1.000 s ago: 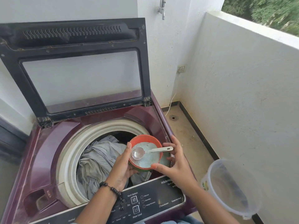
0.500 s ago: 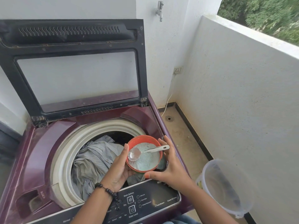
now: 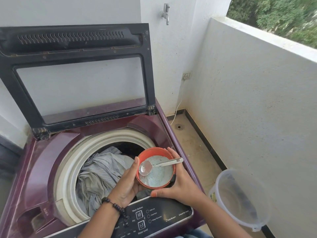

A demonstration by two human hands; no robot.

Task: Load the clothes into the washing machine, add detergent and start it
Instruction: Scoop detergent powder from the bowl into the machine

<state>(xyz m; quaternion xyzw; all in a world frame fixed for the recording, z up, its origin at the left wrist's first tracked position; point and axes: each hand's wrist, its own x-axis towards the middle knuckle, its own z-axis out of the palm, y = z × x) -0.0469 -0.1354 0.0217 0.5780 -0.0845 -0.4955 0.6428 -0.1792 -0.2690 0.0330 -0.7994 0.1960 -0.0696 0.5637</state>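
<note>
Since the earlier frames our right hand (image 3: 178, 184) has closed in on the orange bowl (image 3: 155, 167): a second ago its fingers hovered just beside the rim, and now they wrap the bowl's right side, thumb stretched along the near edge. Our view has also swung a little, so the machine sits further right and lower in the frame than before. The bowl itself has hardly shifted.

The bowl sits low and right of centre in the frame, held over the front right of the drum opening, cradled between both hands. Our left hand (image 3: 127, 186) cups it from the left and beneath, fingers curled around its wall. Inside lies pale blue-white detergent powder (image 3: 157, 176), with a clear plastic scoop (image 3: 145, 167) resting across it, its handle pointing right over the rim; neither hand holds the scoop.

We judge loading done: grey clothes (image 3: 101, 170) fill the drum of the washing machine (image 3: 48, 162) and the lid (image 3: 75, 73) stands open in the upper left. The detergent is, as far as we can see, still all in the bowl, so dosing, closing the lid and pressing start on the control panel (image 3: 154, 219) at the bottom remain.

An empty translucent bucket (image 3: 240, 198) stands on the floor at lower right, and a tap (image 3: 165, 13) sticks out of the wall at the top.
</note>
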